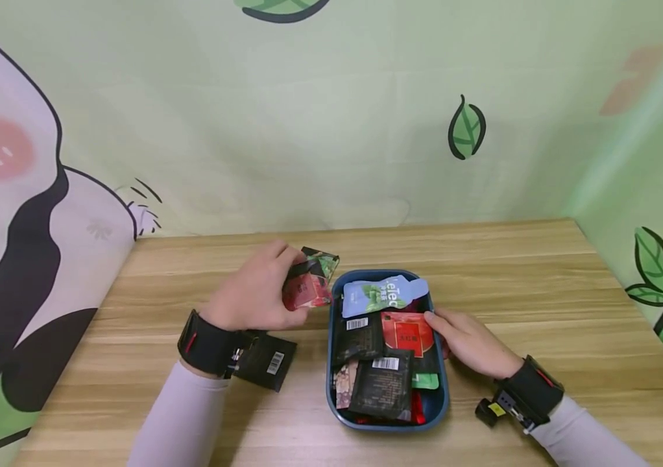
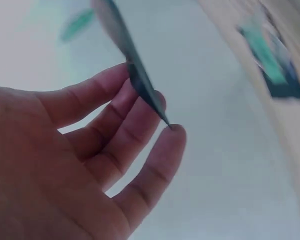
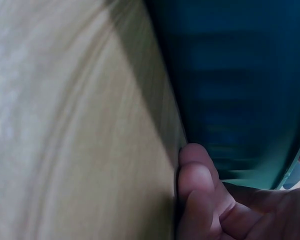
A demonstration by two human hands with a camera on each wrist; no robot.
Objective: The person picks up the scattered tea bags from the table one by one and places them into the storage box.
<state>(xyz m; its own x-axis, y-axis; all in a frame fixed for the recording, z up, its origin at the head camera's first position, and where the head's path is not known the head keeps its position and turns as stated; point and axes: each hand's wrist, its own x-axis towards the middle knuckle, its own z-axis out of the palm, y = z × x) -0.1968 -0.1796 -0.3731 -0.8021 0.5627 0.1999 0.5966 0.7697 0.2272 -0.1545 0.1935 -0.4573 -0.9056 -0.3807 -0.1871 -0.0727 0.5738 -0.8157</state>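
My left hand [image 1: 264, 285] pinches a red-and-black sachet [image 1: 308, 290] between thumb and fingers, to the left of a blue storage box [image 1: 329, 363]. In the left wrist view this sachet [image 2: 145, 85] is seen nearly edge-on. Just behind it shows a green-and-black sachet [image 1: 329, 261]. My right hand [image 1: 474, 340] grips the box's right side, thumb at the rim and curled fingers [image 3: 196, 177] low against the outer wall. Inside lie several sachets: a light blue pouch [image 1: 369, 297], a red one [image 1: 407, 334] and black ones with barcodes [image 1: 383, 389].
A black sachet [image 1: 267, 363] with a barcode lies on the wooden table [image 1: 518, 279], partly under the left wrist. A printed cloth [image 1: 331, 143] hangs along the table's back edge. Each wrist wears a black strap [image 1: 209, 344] with a small camera.
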